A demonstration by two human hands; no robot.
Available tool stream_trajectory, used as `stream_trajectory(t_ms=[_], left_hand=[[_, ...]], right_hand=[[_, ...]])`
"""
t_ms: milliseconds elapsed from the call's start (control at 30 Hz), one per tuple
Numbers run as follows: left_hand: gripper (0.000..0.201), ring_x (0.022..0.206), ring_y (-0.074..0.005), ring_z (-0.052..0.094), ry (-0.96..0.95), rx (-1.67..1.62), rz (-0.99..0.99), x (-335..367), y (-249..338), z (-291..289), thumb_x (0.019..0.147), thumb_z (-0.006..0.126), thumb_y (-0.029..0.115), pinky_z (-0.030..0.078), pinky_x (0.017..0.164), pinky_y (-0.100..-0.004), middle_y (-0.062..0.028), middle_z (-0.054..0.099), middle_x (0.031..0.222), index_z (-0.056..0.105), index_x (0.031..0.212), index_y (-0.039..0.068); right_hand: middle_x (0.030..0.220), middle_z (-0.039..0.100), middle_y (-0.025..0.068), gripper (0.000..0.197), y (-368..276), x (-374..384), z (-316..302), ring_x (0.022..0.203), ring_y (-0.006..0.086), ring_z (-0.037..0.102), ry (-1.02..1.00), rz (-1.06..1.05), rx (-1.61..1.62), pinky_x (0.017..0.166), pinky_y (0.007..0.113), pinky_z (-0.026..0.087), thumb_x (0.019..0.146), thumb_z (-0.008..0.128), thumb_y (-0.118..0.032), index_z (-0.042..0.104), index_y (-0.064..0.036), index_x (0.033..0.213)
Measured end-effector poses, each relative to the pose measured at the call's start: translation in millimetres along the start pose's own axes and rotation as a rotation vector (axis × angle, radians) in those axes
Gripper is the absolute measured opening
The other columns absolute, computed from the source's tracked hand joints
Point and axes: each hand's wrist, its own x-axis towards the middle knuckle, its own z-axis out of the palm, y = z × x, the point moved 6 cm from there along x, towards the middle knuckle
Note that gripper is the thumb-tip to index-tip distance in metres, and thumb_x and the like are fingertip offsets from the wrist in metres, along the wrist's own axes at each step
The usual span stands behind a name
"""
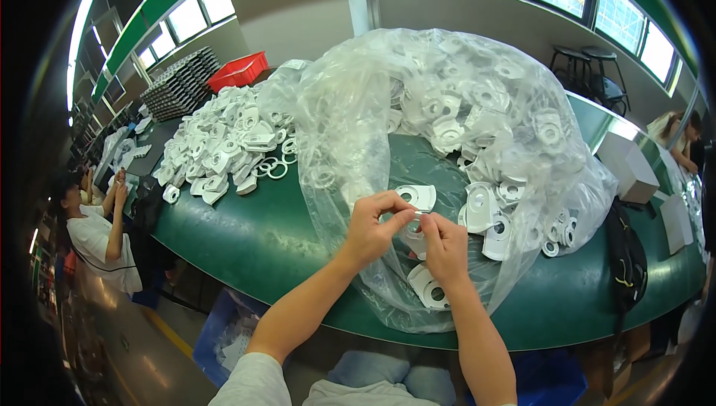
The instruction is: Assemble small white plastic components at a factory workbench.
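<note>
My left hand (pixel 371 228) and my right hand (pixel 446 253) meet over the open mouth of the clear plastic bag (pixel 339 145). Fingertips of both hands pinch a small white plastic piece (pixel 420 213); its full shape is hidden by the fingers. Just beyond them lies a white plastic part with a round hole (pixel 419 196). Another such part (pixel 428 286) rests on the bag's film beside my right wrist. To the right of my hands, several more white parts (pixel 481 207) spill from the heap inside the bag.
A loose pile of white parts and rings (pixel 216 141) covers the left of the green table (pixel 239 238). Behind it stand a red bin (pixel 237 72) and stacked trays (pixel 177 85). A black bag (pixel 625 257) and white boxes (pixel 626 167) are at right. Other people sit at both sides.
</note>
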Motion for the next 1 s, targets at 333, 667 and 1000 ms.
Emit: stream_trajectory(t_ms=[333,667,1000], left_hand=[[0.012,0.073,-0.0156,0.062,-0.002,0.17,0.211,5,22,-3,0.075,0.066,-0.002,0.048,0.062,-0.0264,-0.009,0.065,0.084,0.066,0.087,0.001],[0.031,0.083,-0.0265,0.065,0.085,0.362,0.732,-18,74,5,0.06,0.071,-0.008,0.053,0.069,-0.0338,-0.0109,0.067,0.089,0.065,0.089,0.002],[0.029,0.075,-0.0215,0.064,0.028,0.286,0.686,-15,80,-1,0.063,0.074,-0.005,0.051,0.065,-0.0271,-0.0093,0.066,0.083,0.066,0.091,0.001]], right_hand=[[0.069,0.06,0.0125,0.015,-11,1,-6,0.063,0.0234,0.061,0.056,-0.126,-0.18,0.059,0.032,0.047,0.086,0.055,-0.013,0.062,-0.0004,0.089],[0.088,0.063,0.0048,0.017,-70,-21,-16,0.078,0.0246,0.061,0.333,-0.818,-0.535,0.067,0.034,0.047,0.068,0.065,-0.011,0.065,-0.0065,0.085],[0.082,0.063,0.0069,0.013,-65,-19,-13,0.073,0.0218,0.06,0.235,-0.809,-0.36,0.063,0.031,0.045,0.078,0.061,-0.014,0.063,-0.0029,0.085]])
